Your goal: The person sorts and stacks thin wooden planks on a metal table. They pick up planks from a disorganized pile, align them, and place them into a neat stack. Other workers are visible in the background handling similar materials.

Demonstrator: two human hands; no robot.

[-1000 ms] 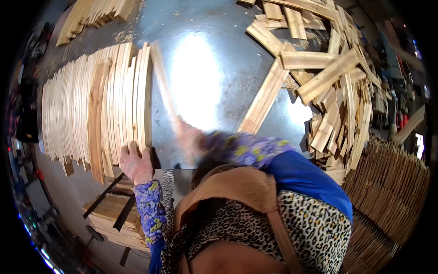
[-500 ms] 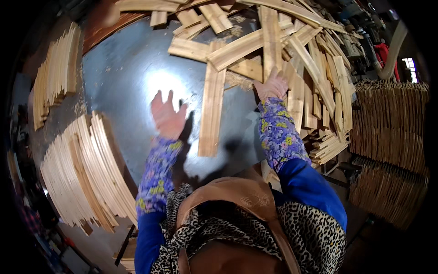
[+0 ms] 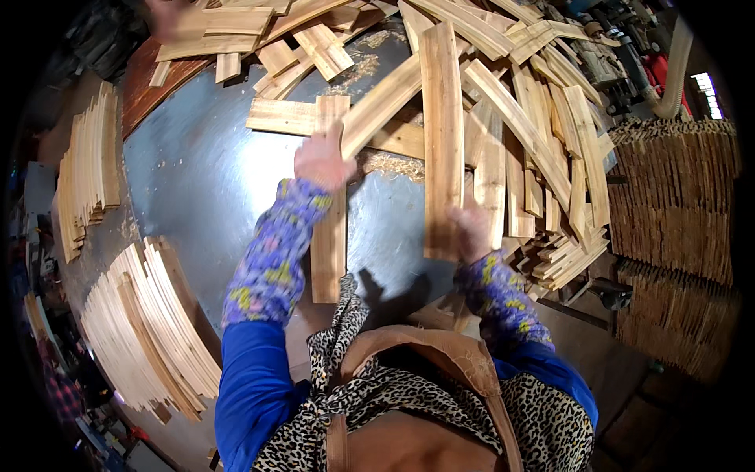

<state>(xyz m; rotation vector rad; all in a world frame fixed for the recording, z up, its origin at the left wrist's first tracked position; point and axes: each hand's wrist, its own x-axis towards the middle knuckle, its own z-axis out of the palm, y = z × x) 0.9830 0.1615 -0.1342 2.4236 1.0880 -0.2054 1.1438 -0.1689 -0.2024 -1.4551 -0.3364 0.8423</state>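
Observation:
My left hand (image 3: 322, 159), slightly blurred, reaches across a light wooden board (image 3: 329, 252) that points toward me on the grey metal table. Its fingers look stretched out, beside the low end of a slanting board (image 3: 384, 104); whether they touch either one is hard to tell. At the right, my right hand (image 3: 473, 230) is closed on the right edge of a long board (image 3: 443, 134), close to its near end. Part of that hand's grip is hidden or smeared by motion. Floral sleeve covers in purple and yellow lie over both forearms.
Loose boards (image 3: 543, 157) pile up along the table's far and right sides, with wood shavings (image 3: 393, 165) among them. Two rows of stacked strips (image 3: 149, 330) (image 3: 88, 169) stand at the left. Tall wood stacks (image 3: 668, 204) rise at the right. Another person's blurred hand (image 3: 167, 16) shows at the far left.
My right hand has taken hold of the long board and drawn it toward me. My left hand has moved right and forward, from bare table to over the other board.

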